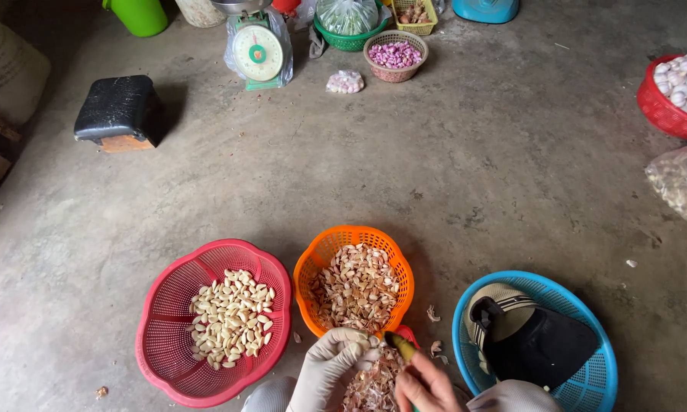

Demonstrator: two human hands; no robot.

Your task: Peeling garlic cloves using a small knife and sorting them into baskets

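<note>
Three plastic baskets sit on the concrete floor [465, 175] before the person: a red basket [160, 336] of peeled pale cloves, an orange basket [389, 259] of unpeeled cloves, and a blue basket [587, 320] holding dark fabric. At the bottom edge, the left hand [329, 366], in a pale glove, is clenched in a pinch on a garlic clove [368, 352] just below the orange basket, above a heap of papery skins [374, 385]. The right hand [427, 385], bare, has its grip closed around a small knife [401, 345] with a yellowish handle; the blade appears to meet the clove, though the view there is cramped and I cannot confirm contact. The clove is judged light, firm and small, with loose, slippery skin; best held across its plump middle between thumb and fingertip, leaving one end free. Its long axis seems to run roughly left to right, toward the knife, which slants up and to the left. Farther off stand a green dial scale [258, 52], a black stool [118, 111] and a red basket of garlic bulbs [667, 111].
</note>
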